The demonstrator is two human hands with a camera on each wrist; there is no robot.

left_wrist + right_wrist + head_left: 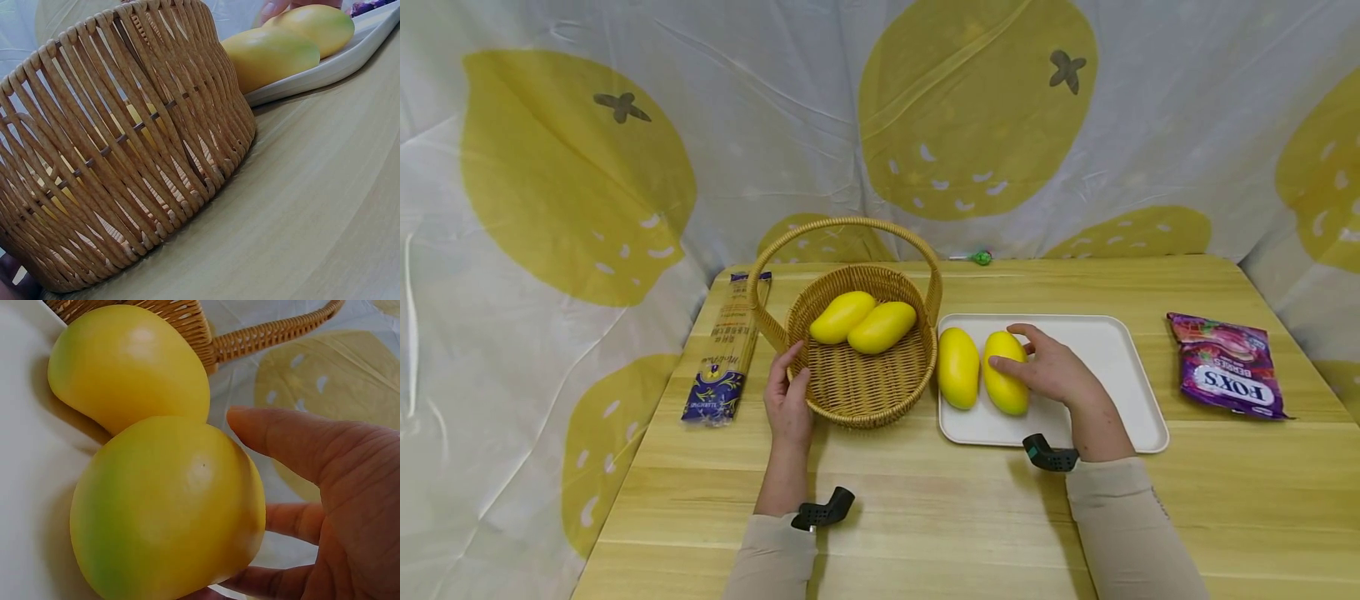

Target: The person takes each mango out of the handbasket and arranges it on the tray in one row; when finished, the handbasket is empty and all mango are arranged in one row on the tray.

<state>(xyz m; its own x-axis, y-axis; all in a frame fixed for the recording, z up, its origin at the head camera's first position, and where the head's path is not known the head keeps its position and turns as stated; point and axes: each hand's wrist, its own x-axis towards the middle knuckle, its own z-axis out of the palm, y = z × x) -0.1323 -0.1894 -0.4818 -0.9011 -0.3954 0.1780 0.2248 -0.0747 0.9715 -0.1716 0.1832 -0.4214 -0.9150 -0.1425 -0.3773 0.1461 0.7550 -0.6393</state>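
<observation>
A round wicker basket (872, 392) with a tall arched handle stands on the table. Two yellow mangoes lie inside it, a left one (841, 318) and a right one (883, 327). My left hand (790, 406) holds the basket's left side, thumb and forefinger at the rim. On a white tray (1105, 367) lie two more mangoes side by side, the nearer to the basket (958, 367) untouched. Around the other mango (162, 512) my right hand (1051, 367) curves, thumb across its side in the head view; its far fingers are partly hidden behind the fruit.
A packet of spaghetti (726, 350) lies left of the basket. Right of the tray is a purple Fox's Berries bag (1227, 367). A green-wrapped lollipop (981, 257) lies at the table's back edge, before a lemon-print curtain (760, 150).
</observation>
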